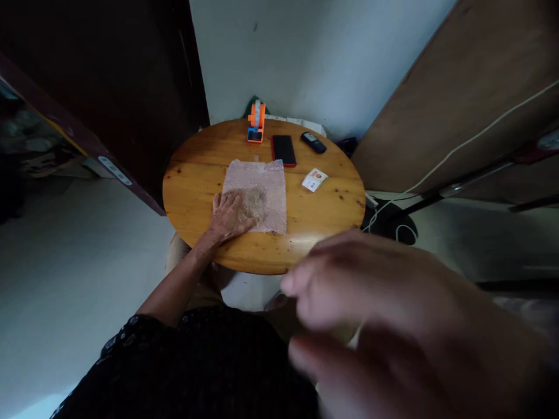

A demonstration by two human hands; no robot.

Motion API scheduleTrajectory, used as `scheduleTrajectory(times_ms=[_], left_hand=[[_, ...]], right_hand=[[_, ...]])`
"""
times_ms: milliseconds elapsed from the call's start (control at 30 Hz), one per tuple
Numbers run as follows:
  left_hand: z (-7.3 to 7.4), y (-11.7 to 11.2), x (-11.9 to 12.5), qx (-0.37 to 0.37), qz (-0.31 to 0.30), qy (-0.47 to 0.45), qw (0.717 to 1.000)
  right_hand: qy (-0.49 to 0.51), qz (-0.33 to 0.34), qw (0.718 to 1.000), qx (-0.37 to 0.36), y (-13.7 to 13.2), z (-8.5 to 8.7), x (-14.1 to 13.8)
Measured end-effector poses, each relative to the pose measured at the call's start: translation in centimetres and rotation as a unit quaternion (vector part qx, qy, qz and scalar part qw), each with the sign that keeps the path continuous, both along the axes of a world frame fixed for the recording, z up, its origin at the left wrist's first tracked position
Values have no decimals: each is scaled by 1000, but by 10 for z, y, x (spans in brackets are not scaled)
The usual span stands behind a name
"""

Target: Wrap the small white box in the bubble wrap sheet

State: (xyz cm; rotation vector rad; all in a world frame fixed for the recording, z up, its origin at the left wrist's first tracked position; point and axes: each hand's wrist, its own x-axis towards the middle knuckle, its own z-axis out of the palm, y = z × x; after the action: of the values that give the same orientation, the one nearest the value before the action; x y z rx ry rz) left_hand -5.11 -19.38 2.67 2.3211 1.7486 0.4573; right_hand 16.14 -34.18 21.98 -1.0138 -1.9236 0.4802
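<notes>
A sheet of bubble wrap (273, 180) lies spread on the round wooden table (192, 169). Flat on its left part rests my left hand (229, 216), fingers spread. Under and beside that hand is a brownish, roundish thing (253, 203) at the middle of the sheet; I cannot make out what it is or whether it lies on or beneath the plastic. My right hand (375, 308) is raised close to the camera, blurred, to the right of the table's near edge. Its thumb stands apart from the bent fingers, with nothing visible between them.
An orange tape dispenser (257, 122) stands at the table's back. Nearby lie a dark phone with a red edge (283, 150), a small black handset (313, 142) and a white printed packet (314, 180). Behind is a wall (305, 64); a white cable (458, 145) hangs at right.
</notes>
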Motion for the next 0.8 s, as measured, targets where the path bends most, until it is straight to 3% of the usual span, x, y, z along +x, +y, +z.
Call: scheduleTrajectory(times_ms=[33, 133, 200, 333, 433, 533, 700, 800], left_hand=[[-1, 0, 0, 4, 2, 0, 1000], [-5, 1, 2, 13, 2, -2, 1000], [-7, 1, 4, 19, 0, -4, 1000], [-11, 1, 4, 27, 2, -6, 1000], [-10, 3, -1, 6, -13, 8, 1000], [-4, 8, -8, -17, -39, 26, 999], [4, 13, -18, -31, -80, 40, 996], [3, 7, -23, -13, -96, 24, 995]], right_hand=[[-15, -31, 999, -4, 18, -15, 2], [-83, 43, 996, 7, 86, -71, 11], [-137, 52, 989, -20, 128, -109, 15], [-249, -2, 965, -81, 171, -161, 12], [-306, -43, 946, -95, 172, -179, 9], [-303, -60, 949, -65, 166, -188, 10], [-261, -70, 961, -50, 160, -195, 13], [-220, -121, 967, -30, 163, -195, 19]])
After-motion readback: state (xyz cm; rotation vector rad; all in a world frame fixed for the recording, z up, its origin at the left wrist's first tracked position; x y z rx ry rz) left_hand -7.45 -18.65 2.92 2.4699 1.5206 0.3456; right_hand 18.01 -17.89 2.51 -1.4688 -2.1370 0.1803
